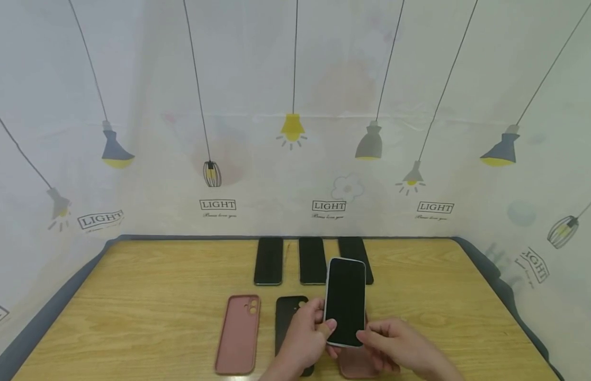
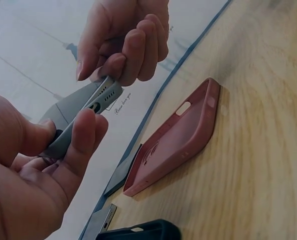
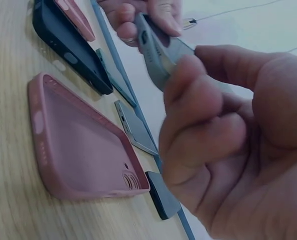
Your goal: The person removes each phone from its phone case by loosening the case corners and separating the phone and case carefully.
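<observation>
Both hands pinch the lower end of one phone, the left hand at its left edge and the right hand at its bottom right corner, holding it above the desk with its long axis running away from the person, screen up. Behind it lie three dark phones in a row. Nearer are three cases: a pink case, a black case, and what seems another pink one under the hands.

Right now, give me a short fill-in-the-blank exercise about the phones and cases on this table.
1. Both hands hold one phone with its dark screen facing ____.
2. At the far edge of the table, ____ phones lie in a row.
3. The case lying at the far left is ____ in colour.

Missing words: up; three; pink
</observation>
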Demonstrator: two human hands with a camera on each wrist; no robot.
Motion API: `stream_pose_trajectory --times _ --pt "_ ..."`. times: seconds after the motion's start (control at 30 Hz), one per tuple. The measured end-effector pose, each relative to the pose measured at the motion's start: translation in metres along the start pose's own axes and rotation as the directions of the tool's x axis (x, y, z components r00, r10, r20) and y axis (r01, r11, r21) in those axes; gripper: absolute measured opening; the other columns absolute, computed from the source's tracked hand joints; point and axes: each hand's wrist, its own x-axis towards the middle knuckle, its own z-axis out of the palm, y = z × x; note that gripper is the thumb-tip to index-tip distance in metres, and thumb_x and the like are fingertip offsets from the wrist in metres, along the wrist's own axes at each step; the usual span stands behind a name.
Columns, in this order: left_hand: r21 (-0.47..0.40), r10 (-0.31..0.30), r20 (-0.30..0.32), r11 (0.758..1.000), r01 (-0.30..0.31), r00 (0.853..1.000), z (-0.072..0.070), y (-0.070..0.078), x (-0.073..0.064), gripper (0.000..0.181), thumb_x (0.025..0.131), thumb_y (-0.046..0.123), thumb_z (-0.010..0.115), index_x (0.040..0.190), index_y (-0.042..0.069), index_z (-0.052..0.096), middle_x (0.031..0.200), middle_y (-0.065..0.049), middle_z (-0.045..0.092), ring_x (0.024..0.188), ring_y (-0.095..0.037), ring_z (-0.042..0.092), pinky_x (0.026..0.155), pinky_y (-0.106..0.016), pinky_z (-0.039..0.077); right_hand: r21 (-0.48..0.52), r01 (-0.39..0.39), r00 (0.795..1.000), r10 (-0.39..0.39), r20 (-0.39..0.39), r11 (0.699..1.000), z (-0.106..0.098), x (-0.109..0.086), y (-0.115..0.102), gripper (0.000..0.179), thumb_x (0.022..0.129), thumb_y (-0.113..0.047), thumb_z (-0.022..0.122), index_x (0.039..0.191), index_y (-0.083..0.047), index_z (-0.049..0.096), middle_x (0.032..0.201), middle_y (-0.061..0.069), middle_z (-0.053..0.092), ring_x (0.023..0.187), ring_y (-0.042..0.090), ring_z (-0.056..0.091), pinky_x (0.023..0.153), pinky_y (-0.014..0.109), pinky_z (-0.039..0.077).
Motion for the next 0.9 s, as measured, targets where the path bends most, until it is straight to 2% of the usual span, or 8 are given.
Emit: stream_pose_trajectory --times 0.23,0.4,0.47,0.57,0.67,0.8,0.9 --pt "0.004 0.017 0.037 1.0 -0.018 0.999 -0.003 0.002 -0.001 0.017 0.101 -0.005 0.058 0.118 -0.003 0.059 0.091 -0.015 0.074 0.054 -0.021 0.064 0.054 -0.047 0.06 -0.041 -0.056 0.994 0.052 -0.098 0.998 0.008 0.003 -0.002 0.055 0.107 -0.036 0.057 0.083 0.014 0.056 0.059 0.0 0.054 0.047 0.008 0.044 0.043 0.02 0.031" --pt "0.008 0.024 0.049 1.0 -0.025 0.998 -0.005 0.002 -0.001 0.017 0.101 -0.005 0.057 0.118 -0.004 0.059 0.09 -0.015 0.074 0.053 -0.019 0.064 0.055 -0.052 0.059 -0.053 -0.054 0.989 0.046 -0.141 0.997 0.015 0.006 -0.002 0.055 0.106 -0.036 0.059 0.083 0.014 0.059 0.057 0.001 0.053 0.046 0.008 0.042 0.043 0.02 0.029" --pt "0.017 0.03 0.054 0.999 -0.03 0.998 -0.007 0.004 -0.002 0.016 0.101 -0.005 0.058 0.117 -0.005 0.06 0.09 -0.015 0.074 0.053 -0.019 0.064 0.055 -0.052 0.059 -0.06 -0.043 0.988 0.034 -0.151 0.997 0.018 0.007 -0.003 0.051 0.106 -0.036 0.059 0.087 0.011 0.065 0.057 0.002 0.053 0.046 0.008 0.042 0.043 0.021 0.029" --pt "0.012 0.034 0.063 0.999 -0.035 0.997 -0.007 0.005 -0.001 0.015 0.101 -0.004 0.058 0.116 -0.005 0.06 0.089 -0.015 0.074 0.054 -0.02 0.064 0.053 -0.044 0.06 -0.066 -0.037 0.986 0.025 -0.167 0.997 0.02 0.009 -0.004 0.043 0.105 -0.035 0.06 0.1 0.005 0.073 0.058 0.002 0.053 0.046 0.009 0.043 0.044 0.02 0.03" --pt "-0.007 0.024 0.068 1.0 -0.023 0.997 -0.005 0.006 -0.001 0.015 0.101 -0.004 0.057 0.116 -0.004 0.06 0.09 -0.015 0.074 0.054 -0.02 0.064 0.051 -0.033 0.058 -0.071 -0.038 0.983 0.025 -0.183 0.997 0.021 0.011 -0.005 0.038 0.105 -0.036 0.061 0.108 -0.001 0.076 0.058 0.002 0.053 0.047 0.009 0.044 0.043 0.019 0.031" --pt "-0.019 0.012 0.059 1.0 -0.011 0.998 -0.003 0.005 -0.002 0.016 0.101 -0.005 0.057 0.117 -0.005 0.059 0.092 -0.016 0.074 0.054 -0.023 0.065 0.051 -0.036 0.059 -0.071 -0.038 0.981 0.024 -0.192 0.997 0.022 0.011 -0.004 0.037 0.104 -0.036 0.062 0.106 -0.001 0.075 0.058 0.001 0.054 0.047 0.009 0.045 0.043 0.019 0.032" --pt "-0.034 0.02 0.049 0.999 -0.019 0.999 -0.002 0.003 -0.002 0.017 0.101 -0.006 0.057 0.118 -0.006 0.059 0.094 -0.017 0.074 0.057 -0.032 0.067 0.052 -0.041 0.059 -0.076 -0.04 0.979 0.024 -0.204 0.996 0.022 0.01 -0.004 0.036 0.104 -0.035 0.063 0.103 -0.001 0.075 0.059 0.001 0.054 0.048 0.01 0.046 0.044 0.019 0.034"
